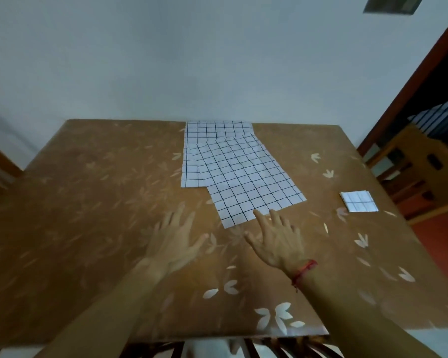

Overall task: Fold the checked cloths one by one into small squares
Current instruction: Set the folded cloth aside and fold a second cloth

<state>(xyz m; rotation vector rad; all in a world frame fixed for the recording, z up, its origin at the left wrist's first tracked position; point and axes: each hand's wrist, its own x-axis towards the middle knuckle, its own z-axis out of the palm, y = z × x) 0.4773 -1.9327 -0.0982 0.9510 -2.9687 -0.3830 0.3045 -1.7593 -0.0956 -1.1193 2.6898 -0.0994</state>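
Head view: three checked cloths on brown leaf-patterned tabletop [88,202]. Two unfolded cloths overlap mid-tabletop: top cloth [248,177] skewed, white with dark grid, lying flat over back cloth [191,161] at far edge. One folded square [359,201] near right edge, well apart. Left hand [176,241] open, fingers spread, empty. Right hand [277,241] open, fingertips [257,214] touching top cloth's near edge; red thread [303,273] on wrist.

My feed is dim and flat, with a cool grey cast on the wall [217,60]. The left hand [173,241] is smeared by motion blur; the right hand [277,244] is sharper. Glare sits on the table [88,202] at the lower right edge. Wide-angle distortion bows the frame's edges.
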